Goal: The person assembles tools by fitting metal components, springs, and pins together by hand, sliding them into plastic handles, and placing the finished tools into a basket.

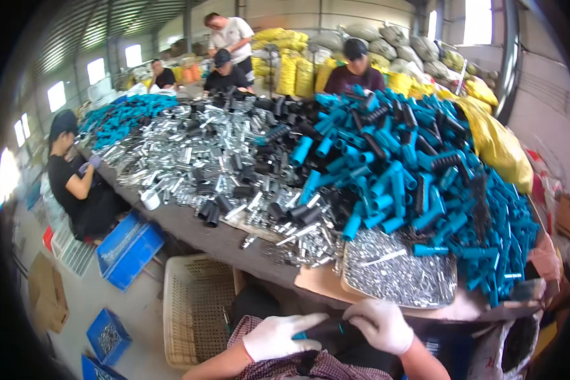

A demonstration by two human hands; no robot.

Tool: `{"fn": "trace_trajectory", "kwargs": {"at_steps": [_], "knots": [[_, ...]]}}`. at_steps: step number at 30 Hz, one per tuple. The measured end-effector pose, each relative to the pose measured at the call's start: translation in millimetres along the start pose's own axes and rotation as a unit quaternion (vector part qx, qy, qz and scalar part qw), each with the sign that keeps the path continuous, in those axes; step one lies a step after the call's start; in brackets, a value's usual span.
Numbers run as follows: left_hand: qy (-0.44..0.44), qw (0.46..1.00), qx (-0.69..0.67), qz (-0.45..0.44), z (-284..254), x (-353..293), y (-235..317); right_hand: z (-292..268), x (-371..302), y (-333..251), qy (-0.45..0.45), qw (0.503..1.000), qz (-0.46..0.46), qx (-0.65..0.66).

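Both my hands wear white gloves and are close together over my lap, at the near edge of the table. My left hand (284, 337) curls around a teal and black tube-shaped piece (326, 329), its fingers lying along the top. At the other end of that piece, my right hand (383, 326) has its fingertips pinched together; whatever they hold is too small to name. Just beyond my hands, a shallow tray (399, 269) full of small shiny metal parts rests on cardboard. A big heap of teal and black tubes (399, 190) rises behind it.
Loose metal parts (202, 142) cover the middle of the table. A cream plastic basket (193, 310) stands left of my legs, with blue bins (130, 250) farther left. Several people sit or stand around the table. Yellow sacks (500, 142) lie at the right and back.
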State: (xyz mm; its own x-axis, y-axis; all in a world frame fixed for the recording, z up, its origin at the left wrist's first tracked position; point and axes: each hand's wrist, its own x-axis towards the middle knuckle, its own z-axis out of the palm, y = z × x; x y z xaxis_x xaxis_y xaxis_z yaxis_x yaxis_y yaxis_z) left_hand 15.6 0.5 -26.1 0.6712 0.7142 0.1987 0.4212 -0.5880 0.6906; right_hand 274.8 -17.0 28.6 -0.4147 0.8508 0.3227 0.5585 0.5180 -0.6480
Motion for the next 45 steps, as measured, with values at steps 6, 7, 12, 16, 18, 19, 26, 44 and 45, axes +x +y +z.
{"fn": "trace_trajectory", "kwargs": {"at_steps": [6,7,12,16,18,19,26,44,45], "knots": [[0.006,1.0,0.015,-0.018,-8,-2,1,26,9,-1,0.036,0.999,-0.027,0.025],[0.06,0.998,-0.02,0.005,-6,-3,-1,24,16,-3,0.002,0.998,-0.013,0.062],[0.118,0.989,-0.092,-0.023,-10,4,0,-50,83,23,-0.125,0.992,-0.006,-0.012],[0.123,0.986,-0.11,-0.026,-9,5,-4,-129,166,79,0.176,0.936,0.005,-0.305],[0.114,0.986,-0.117,-0.036,-3,5,-6,-168,194,125,0.296,0.867,0.006,-0.401],[0.111,0.986,-0.116,-0.042,-2,4,-7,-180,204,138,0.307,0.845,0.027,-0.436],[0.115,0.984,-0.111,-0.078,0,-1,0,-182,278,161,0.241,0.822,0.324,-0.401],[0.149,0.982,-0.067,-0.09,-11,-9,2,-92,110,36,0.252,0.867,0.048,0.428],[0.145,0.983,-0.077,-0.082,-9,-5,4,-68,82,18,0.304,0.83,0.093,0.458]]}}
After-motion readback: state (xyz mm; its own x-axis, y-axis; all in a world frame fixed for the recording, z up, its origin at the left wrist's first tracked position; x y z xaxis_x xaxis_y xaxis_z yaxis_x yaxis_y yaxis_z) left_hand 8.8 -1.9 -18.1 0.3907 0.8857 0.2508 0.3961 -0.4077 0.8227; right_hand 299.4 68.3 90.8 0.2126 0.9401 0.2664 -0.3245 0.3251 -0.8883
